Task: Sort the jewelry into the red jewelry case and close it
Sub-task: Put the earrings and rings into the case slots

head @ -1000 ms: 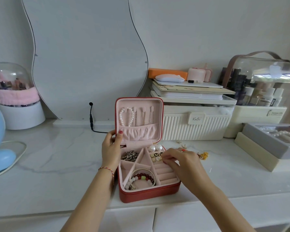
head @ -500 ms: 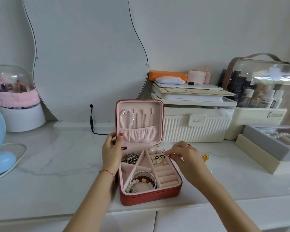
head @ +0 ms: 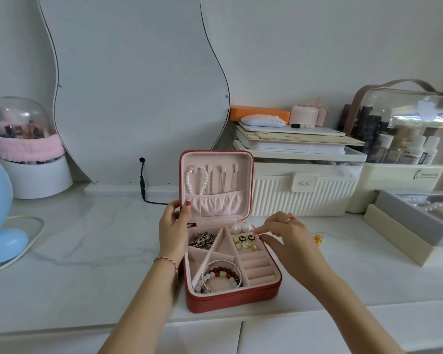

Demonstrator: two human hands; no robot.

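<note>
The square red leather jewelry case (head: 230, 297) with a pale pink lining stands open near the front edge of the white marbled surface (head: 87, 241), its lid (head: 216, 185) upright. Inside the lid a white pearl bracelet (head: 197, 180) hangs from the leftmost hook, with thin chains beside it above a gathered pink pocket. In the case's base, the far left compartment holds a silver metal chain piece (head: 202, 240), the near left compartment holds a dark red bead bracelet (head: 224, 274) with a twisted pale bangle around it, and the far right compartment holds two large pearl balls (head: 241, 228) and small black and gold stud earrings (head: 246, 238); the ring rolls nearer the front carry nothing. The left hand (head: 173, 227) grips the lid's left edge, thumb on the inside of the rim and fingers behind it. The right hand (head: 284, 238) hovers at the case's right rim beside the studs, thumb and forefinger drawn close together; whether they pinch something I cannot tell. Right of the case, past that hand, a small yellow gold ornament (head: 318, 238) lies on the surface. Behind the case sits a cream ribbed storage box (head: 304, 195), and behind-left a wavy frameless mirror (head: 138, 85) leans against the wall.
</note>
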